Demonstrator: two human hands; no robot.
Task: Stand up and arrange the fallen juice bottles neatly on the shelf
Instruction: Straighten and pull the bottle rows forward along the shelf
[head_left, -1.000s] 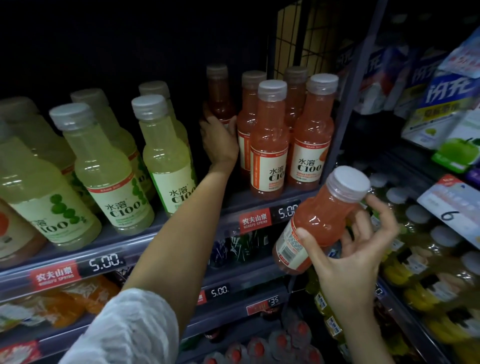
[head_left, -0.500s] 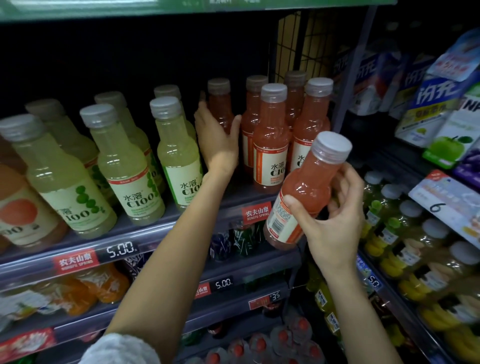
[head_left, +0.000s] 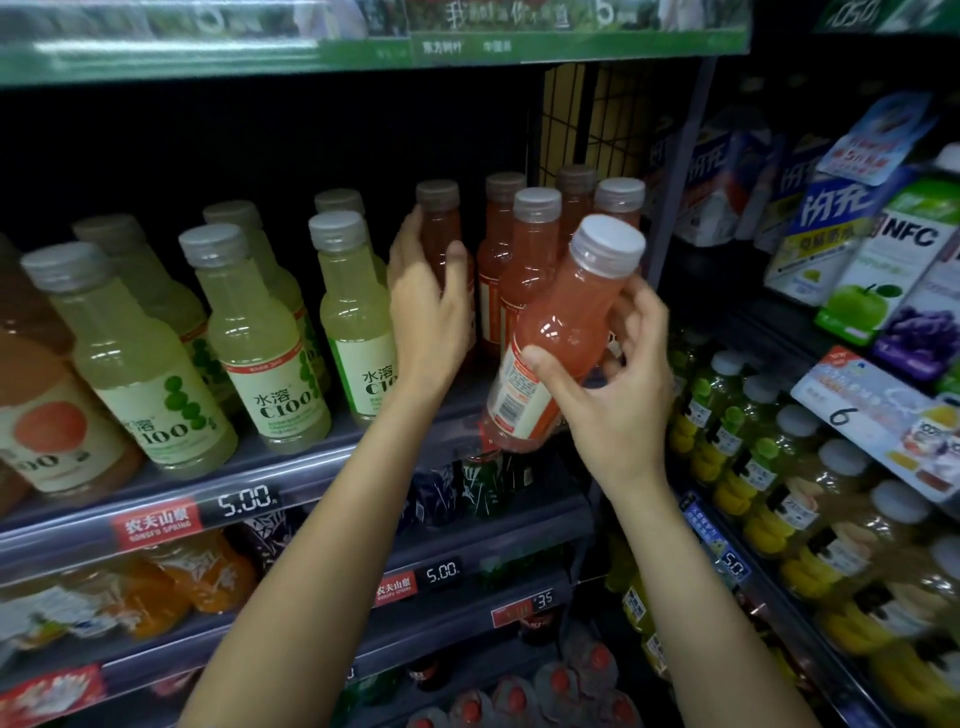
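My right hand (head_left: 618, 384) grips a pink juice bottle (head_left: 561, 332) with a grey cap, tilted to the right, its base just above the shelf's front edge (head_left: 291, 478). My left hand (head_left: 426, 306) is wrapped around an upright pink bottle (head_left: 441, 234) further back on the same shelf. To the right of it, several pink bottles (head_left: 530, 260) stand upright in a cluster against the shelf's right post. Left of my left hand stand several pale green juice bottles (head_left: 249, 332), all upright.
A black wire grid (head_left: 587, 119) and a grey post (head_left: 680, 171) bound the shelf on the right. Cartons (head_left: 852, 249) and small yellow-green bottles (head_left: 737, 426) fill the neighbouring unit. Lower shelves hold orange packs (head_left: 171, 587) and dark bottles (head_left: 478, 483). An orange-labelled bottle (head_left: 47, 431) stands far left.
My right hand has brought the tilted pink bottle up and left to the shelf's front edge. My left hand has closed around the rear pink bottle. The camera view has risen.
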